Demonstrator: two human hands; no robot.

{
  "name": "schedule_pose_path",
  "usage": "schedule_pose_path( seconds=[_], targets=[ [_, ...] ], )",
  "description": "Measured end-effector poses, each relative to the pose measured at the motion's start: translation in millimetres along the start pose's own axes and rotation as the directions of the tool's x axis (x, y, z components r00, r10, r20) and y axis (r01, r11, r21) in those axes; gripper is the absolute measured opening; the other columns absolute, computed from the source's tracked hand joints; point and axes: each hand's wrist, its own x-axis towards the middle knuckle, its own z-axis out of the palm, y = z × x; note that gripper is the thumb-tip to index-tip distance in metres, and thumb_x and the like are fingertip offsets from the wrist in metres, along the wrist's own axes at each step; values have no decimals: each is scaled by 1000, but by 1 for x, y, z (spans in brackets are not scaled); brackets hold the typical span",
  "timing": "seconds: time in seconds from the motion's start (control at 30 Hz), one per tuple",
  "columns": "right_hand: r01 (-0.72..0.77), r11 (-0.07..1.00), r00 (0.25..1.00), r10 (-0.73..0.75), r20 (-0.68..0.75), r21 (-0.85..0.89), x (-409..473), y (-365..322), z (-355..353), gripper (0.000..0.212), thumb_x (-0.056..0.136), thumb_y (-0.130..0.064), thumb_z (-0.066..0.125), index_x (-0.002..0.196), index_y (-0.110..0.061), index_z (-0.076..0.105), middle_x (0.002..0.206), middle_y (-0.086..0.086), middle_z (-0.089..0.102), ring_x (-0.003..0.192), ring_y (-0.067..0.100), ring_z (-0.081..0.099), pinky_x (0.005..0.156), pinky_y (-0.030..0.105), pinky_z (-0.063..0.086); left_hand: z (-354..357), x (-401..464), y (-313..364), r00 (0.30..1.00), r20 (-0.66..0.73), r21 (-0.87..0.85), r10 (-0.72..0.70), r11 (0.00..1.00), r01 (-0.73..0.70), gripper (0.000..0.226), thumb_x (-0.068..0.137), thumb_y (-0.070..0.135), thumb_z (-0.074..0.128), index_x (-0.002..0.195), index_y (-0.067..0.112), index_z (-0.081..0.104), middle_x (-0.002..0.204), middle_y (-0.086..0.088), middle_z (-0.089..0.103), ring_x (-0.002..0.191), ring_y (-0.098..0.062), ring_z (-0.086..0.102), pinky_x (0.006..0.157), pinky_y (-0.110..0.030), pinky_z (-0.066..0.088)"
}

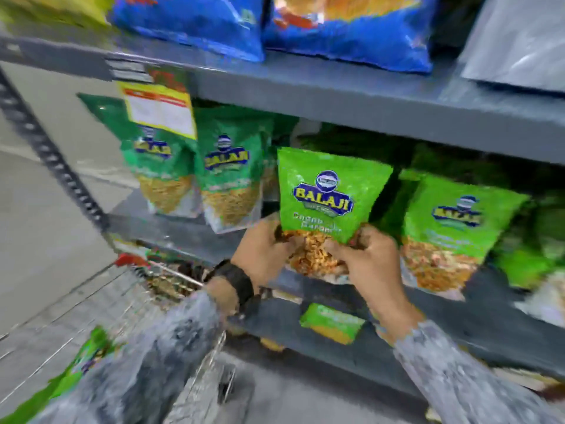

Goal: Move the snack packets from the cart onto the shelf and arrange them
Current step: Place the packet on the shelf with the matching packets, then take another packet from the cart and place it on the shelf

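The left hand (263, 249) and the right hand (367, 255) both pinch the bottom of a light green snack packet (330, 194), holding it upright at the front edge of the middle shelf (305, 289). Just to its right stands a matching packet (452, 228); darker green packets (229, 179) stand to the left. Gripped only at the base, the packet may flop forward and slide off the edge once released, or knock its right neighbour over. More packets wait in the cart (171, 280) below left, one (82, 362) blurred near the sleeve.
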Motion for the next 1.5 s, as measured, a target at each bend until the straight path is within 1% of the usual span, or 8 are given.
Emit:
schedule_pose_path(
  seconds=[0.2, 0.43, 0.57, 0.7, 0.83, 1.17, 1.37, 1.5],
  targets=[
    [-160, 980, 987, 160, 5, 115, 12, 53, 4, 16, 77, 0, 84, 83, -2, 69, 78, 11, 71, 48, 9, 67, 56, 42, 64, 35, 29, -40, 991, 6, 144, -135, 981, 133, 50, 79, 38, 69, 125, 20, 60, 123, -7, 71, 117, -29, 65, 100, -45, 51],
    [-113, 975, 980, 141, -140, 191, -4, 56, 5, 24, 72, -14, 91, 75, -11, 67, 64, 6, 72, 59, 39, 72, 68, 55, 62, 28, 15, -47, 997, -14, 60, -82, 995, 83, 44, 83, 48, 66, 115, 18, 65, 110, -6, 76, 105, -27, 70, 94, -47, 54],
    [-60, 990, 954, 95, -285, 130, -40, 46, 12, 23, 73, -23, 89, 77, -17, 67, 62, -4, 73, 57, 25, 72, 65, 57, 62, 4, -12, -48, 989, -103, 29, -105, 994, 109, 43, 90, 34, 68, 130, 23, 62, 110, -4, 75, 103, -18, 71, 98, -41, 55],
    [139, 989, 990, -140, -19, -44, -70, 14, 68, 19, 74, -26, 85, 80, -22, 67, 71, -5, 72, 68, 16, 71, 71, 40, 60, -57, -67, -70, 956, -226, 6, -187, 981, 193, 41, 91, 35, 67, 131, 28, 61, 112, 1, 74, 106, -16, 70, 95, -42, 57],
    [372, 916, 868, -286, 405, -151, -79, -19, 168, 25, 74, -34, 81, 94, -25, 69, 85, -7, 71, 80, 13, 68, 74, 34, 57, -127, -131, -122, 866, -404, 46, -296, 938, 343, 35, 87, 37, 70, 122, 32, 65, 105, 5, 76, 98, -10, 72, 88, -34, 58],
    [401, 813, 403, 258, 878, -423, -134, 78, 416, 90, 78, -33, 85, 155, -19, 41, 158, 8, 48, 140, 28, 50, 114, 42, 43, -202, -258, -339, 407, -491, -397, -771, 613, 683, 38, 86, 16, 72, 123, 13, 66, 112, -12, 73, 91, -19, 67, 84, -27, 52],
    [259, 765, 380, 480, 791, -589, -139, 161, 495, 107, 80, -28, 85, 164, -20, 20, 168, 10, 31, 153, 34, 33, 123, 49, 32, -175, -266, -438, 195, -223, -624, -955, 293, 724, 26, 88, 9, 67, 114, 6, 68, 106, -12, 68, 84, -23, 69, 75, -25, 52],
    [213, 737, 357, 552, 754, -641, -125, 192, 520, 111, 81, -22, 84, 164, -36, 12, 172, 6, 23, 157, 33, 24, 126, 51, 29, -141, -256, -473, 232, 108, -779, -967, 63, 624, 31, 98, 7, 44, 94, 10, 74, 76, 2, 59, 52, 5, 45, 55, -12, 41]
  ],
)
